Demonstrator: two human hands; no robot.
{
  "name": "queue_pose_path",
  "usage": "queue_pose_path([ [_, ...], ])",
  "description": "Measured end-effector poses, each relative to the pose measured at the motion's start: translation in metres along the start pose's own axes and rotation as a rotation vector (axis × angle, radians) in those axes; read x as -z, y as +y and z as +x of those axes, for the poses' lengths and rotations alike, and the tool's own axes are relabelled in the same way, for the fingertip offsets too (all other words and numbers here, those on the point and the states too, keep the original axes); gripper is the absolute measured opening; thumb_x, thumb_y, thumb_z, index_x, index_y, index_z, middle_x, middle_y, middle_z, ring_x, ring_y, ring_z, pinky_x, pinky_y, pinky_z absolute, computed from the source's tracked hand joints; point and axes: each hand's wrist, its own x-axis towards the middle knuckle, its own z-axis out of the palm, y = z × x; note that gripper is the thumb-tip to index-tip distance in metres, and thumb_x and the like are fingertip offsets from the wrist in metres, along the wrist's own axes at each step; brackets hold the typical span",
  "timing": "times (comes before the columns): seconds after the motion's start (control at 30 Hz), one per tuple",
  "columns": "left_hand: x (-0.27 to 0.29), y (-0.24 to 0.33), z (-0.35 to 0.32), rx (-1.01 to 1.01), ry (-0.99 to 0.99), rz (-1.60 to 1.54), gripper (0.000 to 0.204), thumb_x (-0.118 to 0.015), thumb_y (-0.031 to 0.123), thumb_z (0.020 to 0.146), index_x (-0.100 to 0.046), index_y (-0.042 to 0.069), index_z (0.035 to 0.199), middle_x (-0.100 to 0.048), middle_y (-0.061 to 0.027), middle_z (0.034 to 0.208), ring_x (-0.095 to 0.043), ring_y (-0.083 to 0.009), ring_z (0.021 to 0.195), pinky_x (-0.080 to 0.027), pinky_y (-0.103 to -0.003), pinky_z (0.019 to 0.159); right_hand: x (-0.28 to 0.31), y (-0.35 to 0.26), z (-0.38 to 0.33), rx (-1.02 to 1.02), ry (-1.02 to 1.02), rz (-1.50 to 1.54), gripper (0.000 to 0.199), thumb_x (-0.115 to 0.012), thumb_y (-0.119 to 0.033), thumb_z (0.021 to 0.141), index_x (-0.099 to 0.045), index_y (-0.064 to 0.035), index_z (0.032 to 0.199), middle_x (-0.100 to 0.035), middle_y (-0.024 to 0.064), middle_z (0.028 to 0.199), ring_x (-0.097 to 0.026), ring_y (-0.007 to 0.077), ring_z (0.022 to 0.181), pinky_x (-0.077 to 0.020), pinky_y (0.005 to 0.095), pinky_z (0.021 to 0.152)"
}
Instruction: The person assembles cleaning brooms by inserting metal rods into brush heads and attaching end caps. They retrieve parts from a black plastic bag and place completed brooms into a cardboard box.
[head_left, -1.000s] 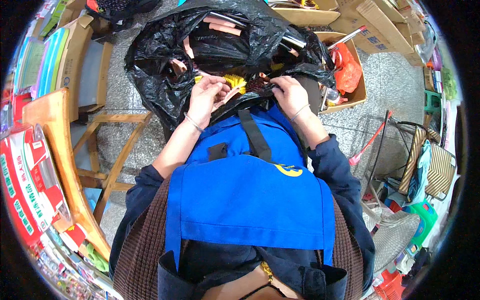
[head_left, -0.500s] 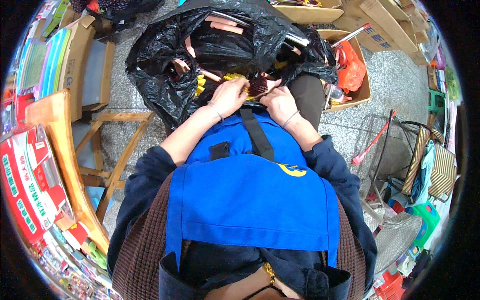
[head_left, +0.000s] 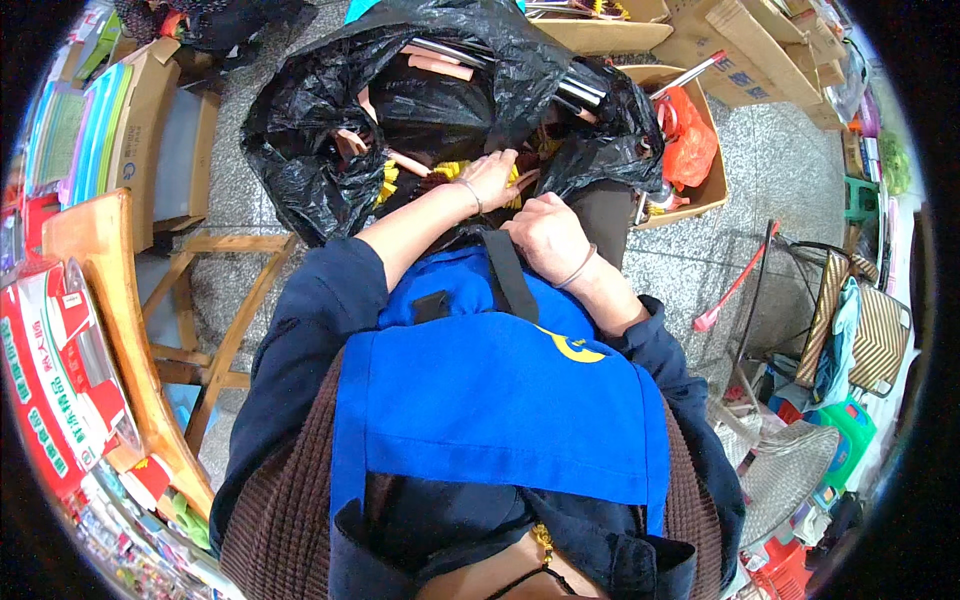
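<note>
A large black plastic bag (head_left: 320,110) stands open in front of me, holding several pink and dark stick-like handles and yellow bristly pieces (head_left: 452,170). My left hand (head_left: 492,178) reaches into the bag's mouth, fingers down among the yellow pieces; what it grips is hidden. My right hand (head_left: 545,238) rests closed at the bag's near edge, just above the black strap of my blue apron (head_left: 500,400). Both wrists wear thin bracelets.
A wooden chair frame (head_left: 215,300) stands at my left beside a wooden shelf edge (head_left: 100,300) with coloured packets. A cardboard box (head_left: 690,150) with an orange bag sits right of the black bag. A red-handled stick (head_left: 735,285) lies on the tiled floor.
Both hands came together from the bag's rim; my left hand has pushed farther into the bag, and my right hand has drawn back toward my chest.
</note>
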Motion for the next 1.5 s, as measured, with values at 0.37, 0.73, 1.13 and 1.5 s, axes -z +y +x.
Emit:
queue_pose_path([
  [0.37, 0.091, -0.003, -0.008, -0.125, 0.285, -0.158, 0.022, -0.065, 0.017, 0.078, -0.063, 0.003, 0.095, -0.067, -0.012, 0.079, -0.066, -0.0203, 0.07, -0.051, -0.032, 0.066, -0.018, 0.013, -0.012, -0.231, -0.213, -0.005, 0.009, -0.057, -0.011, 0.069, -0.063, -0.0128, 0.075, -0.062, 0.0064, 0.07, -0.061, 0.0249, 0.078, -0.0447, 0.0392, 0.072],
  [0.73, 0.19, -0.011, -0.018, -0.289, 0.935, 0.284, 0.061, -0.064, 0.014, 0.077, -0.042, 0.016, 0.134, -0.046, -0.0208, 0.123, -0.045, -0.0379, 0.115, -0.038, -0.043, 0.1, 0.006, 0.009, 0.004, -0.303, 0.147, 0.136, 0.03, -0.058, 0.002, 0.062, -0.066, -0.0098, 0.089, -0.064, 0.0078, 0.078, -0.06, 0.0276, 0.077, -0.0448, 0.0377, 0.07],
  [1.13, 0.106, 0.035, -0.081, -0.462, 0.047, -0.313, 0.044, -0.061, 0.016, 0.082, -0.05, 0.004, 0.123, -0.056, -0.0132, 0.117, -0.052, -0.0255, 0.113, -0.039, -0.036, 0.098, 0.075, -0.063, 0.031, 0.108, 0.24, 0.516, 0.03, -0.064, -0.005, 0.055, -0.063, -0.0096, 0.085, -0.06, 0.0053, 0.079, -0.058, 0.0265, 0.077, -0.0475, 0.0369, 0.073],
  [1.5, 0.09, 0.078, -0.106, -0.607, -0.021, -0.496, 0.04, -0.055, 0.024, 0.081, -0.055, 0.002, 0.115, -0.053, -0.0143, 0.119, -0.049, -0.028, 0.115, -0.037, -0.035, 0.099, 0.106, -0.097, 0.064, 0.416, 0.126, 0.793, 0.022, -0.065, -0.01, 0.066, -0.065, -0.0044, 0.087, -0.06, 0.0078, 0.078, -0.056, 0.0268, 0.075, -0.0438, 0.0371, 0.067],
])
